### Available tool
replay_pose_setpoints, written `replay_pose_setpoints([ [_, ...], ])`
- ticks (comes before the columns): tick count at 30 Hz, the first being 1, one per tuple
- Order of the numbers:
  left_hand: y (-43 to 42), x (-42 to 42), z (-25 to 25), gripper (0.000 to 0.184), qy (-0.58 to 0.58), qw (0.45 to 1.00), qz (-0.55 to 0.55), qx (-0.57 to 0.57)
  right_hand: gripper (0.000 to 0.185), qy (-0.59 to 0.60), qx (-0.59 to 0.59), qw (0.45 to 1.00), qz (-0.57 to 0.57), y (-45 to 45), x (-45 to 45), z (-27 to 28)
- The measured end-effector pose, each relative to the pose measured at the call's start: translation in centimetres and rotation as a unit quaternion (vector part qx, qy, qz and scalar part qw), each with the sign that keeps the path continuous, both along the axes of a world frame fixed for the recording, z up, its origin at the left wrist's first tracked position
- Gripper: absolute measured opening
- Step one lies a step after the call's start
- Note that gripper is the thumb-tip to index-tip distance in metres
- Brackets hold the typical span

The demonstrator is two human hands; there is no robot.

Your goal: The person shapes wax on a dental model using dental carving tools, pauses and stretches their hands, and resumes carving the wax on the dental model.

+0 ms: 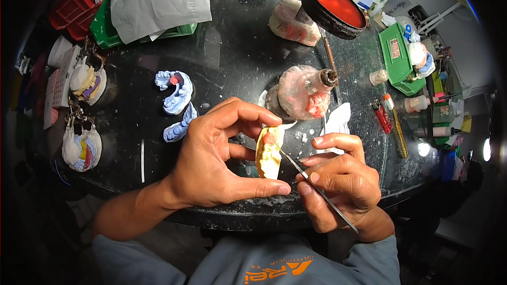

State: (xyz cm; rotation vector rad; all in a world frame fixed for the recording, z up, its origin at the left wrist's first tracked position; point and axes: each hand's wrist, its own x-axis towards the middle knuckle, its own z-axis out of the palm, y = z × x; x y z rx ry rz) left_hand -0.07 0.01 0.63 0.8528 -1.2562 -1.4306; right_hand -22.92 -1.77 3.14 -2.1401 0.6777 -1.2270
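My left hand [214,161] grips a yellow dental cast [268,159] between thumb and fingers, above the front of the dark table. Reddish-pink material shows on the upper part of the cast. A thin metal dental carving tool [330,203] is pinched in my right hand [343,182], its tip touching or very near the cast's tooth side. Just beyond the cast stands a wax-smeared spirit burner [303,92] with a metal neck. Left of my left hand lie blue-lavender dental mould pieces [179,95].
A round tin of red wax [335,7] stands at the back, beside a pinkish lump [293,22]. Articulators with casts [82,147] sit at the left. Green bins [396,55] stand at the back left and right. A red lighter [382,117] and white tissue [338,121] lie rightward.
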Motion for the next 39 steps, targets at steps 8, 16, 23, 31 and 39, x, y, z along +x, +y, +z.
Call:
replay_pose_setpoints([
  [8, 0.0, 0.0, 0.0, 0.075, -0.002, 1.000, -0.001, 0.005, 0.025, 0.005, -0.006, 1.000, 0.005, -0.1, -0.1, 0.0],
  [16, 0.0, 0.0, -0.1, 0.076, -0.007, 1.000, -0.003, -0.002, 0.025, 0.002, -0.004, 1.000, 0.007, -0.1, 0.0, -0.1],
  [23, 0.0, 0.0, -0.2, 0.075, -0.006, 1.000, 0.001, -0.001, 0.025, 0.002, -0.003, 1.000, 0.010, -0.1, -0.1, 0.0],
  [31, 0.0, 0.0, 0.1, 0.071, -0.069, 0.997, 0.015, -0.038, 0.026, -0.038, 0.035, 0.999, 0.011, -0.5, -0.5, 0.0],
  [39, -0.1, 0.5, 0.9, 0.081, 0.060, 0.983, -0.072, 0.158, 0.020, -0.026, 0.064, 0.997, 0.016, -0.8, -1.8, -0.2],
])
